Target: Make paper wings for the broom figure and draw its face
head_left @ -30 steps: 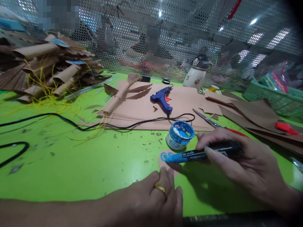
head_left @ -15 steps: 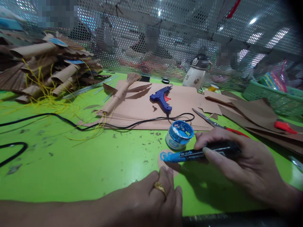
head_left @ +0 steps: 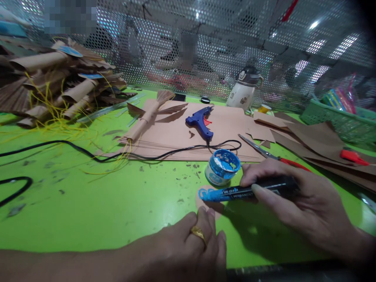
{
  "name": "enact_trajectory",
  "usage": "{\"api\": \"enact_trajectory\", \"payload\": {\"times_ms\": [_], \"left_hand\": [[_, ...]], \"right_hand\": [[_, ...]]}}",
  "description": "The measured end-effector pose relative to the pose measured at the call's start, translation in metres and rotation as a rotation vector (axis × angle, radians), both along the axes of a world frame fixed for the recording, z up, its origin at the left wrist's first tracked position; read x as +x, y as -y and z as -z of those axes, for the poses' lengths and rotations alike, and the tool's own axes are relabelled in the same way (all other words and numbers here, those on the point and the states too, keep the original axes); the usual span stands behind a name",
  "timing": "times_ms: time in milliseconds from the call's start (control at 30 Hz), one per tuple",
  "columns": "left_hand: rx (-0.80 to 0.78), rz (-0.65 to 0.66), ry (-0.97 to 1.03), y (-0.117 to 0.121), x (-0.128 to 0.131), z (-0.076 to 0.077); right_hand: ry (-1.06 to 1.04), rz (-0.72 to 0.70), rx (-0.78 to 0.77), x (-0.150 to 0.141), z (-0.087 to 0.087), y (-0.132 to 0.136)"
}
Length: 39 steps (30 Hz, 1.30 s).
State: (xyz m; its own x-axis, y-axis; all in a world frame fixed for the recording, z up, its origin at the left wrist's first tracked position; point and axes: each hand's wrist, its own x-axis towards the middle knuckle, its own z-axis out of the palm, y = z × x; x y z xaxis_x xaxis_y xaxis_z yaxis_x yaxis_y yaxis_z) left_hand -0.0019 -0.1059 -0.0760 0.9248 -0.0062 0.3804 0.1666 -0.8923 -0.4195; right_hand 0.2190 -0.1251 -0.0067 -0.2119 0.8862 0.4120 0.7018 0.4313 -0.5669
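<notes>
My right hand is closed round a black permanent marker, its front end coated in blue paint. The blue tip touches a small brown paper cutout, which carries blue curved strokes. Fingertips of my left hand, a gold ring on one finger, lie on the cutout's near edge and press it to the green table; the fingers are extended and grip nothing. Part of the cutout is hidden under the fingers and marker. Just behind it stands an open jar of blue paint.
A blue glue gun and a rolled-paper figure lie on stacked brown paper. The black cord crosses the table. Scissors lie right; more paper figures are piled left. A green basket stands at right.
The marker tip has shifted very slightly left on the cutout. My left hand stays in place.
</notes>
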Motion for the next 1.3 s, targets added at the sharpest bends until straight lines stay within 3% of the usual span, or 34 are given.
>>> {"api": "enact_trajectory", "payload": {"times_ms": [200, 367, 467, 667, 967, 1100, 1300], "left_hand": [[0.005, 0.027, -0.016, 0.001, -0.002, -0.005], [-0.12, -0.074, -0.126, 0.009, -0.002, -0.019], [-0.111, -0.078, -0.092, 0.008, -0.001, -0.016], [0.027, 0.033, -0.008, 0.0, -0.002, 0.0], [-0.098, -0.1, -0.109, 0.009, -0.002, -0.017], [-0.056, -0.062, -0.088, 0.011, -0.003, -0.017], [-0.088, -0.11, -0.076, 0.011, 0.0, -0.016]], "right_hand": [[0.005, 0.001, 0.021, 0.004, -0.003, 0.0], [-0.053, 0.05, 0.036, 0.006, 0.0, 0.0], [-0.053, 0.045, 0.035, 0.005, 0.0, -0.001], [-0.005, 0.004, 0.006, 0.002, -0.002, -0.001], [-0.034, 0.03, 0.036, 0.006, -0.001, 0.0], [-0.042, 0.016, 0.042, 0.007, 0.001, 0.001], [-0.003, -0.029, -0.003, 0.004, -0.001, -0.002]]}}
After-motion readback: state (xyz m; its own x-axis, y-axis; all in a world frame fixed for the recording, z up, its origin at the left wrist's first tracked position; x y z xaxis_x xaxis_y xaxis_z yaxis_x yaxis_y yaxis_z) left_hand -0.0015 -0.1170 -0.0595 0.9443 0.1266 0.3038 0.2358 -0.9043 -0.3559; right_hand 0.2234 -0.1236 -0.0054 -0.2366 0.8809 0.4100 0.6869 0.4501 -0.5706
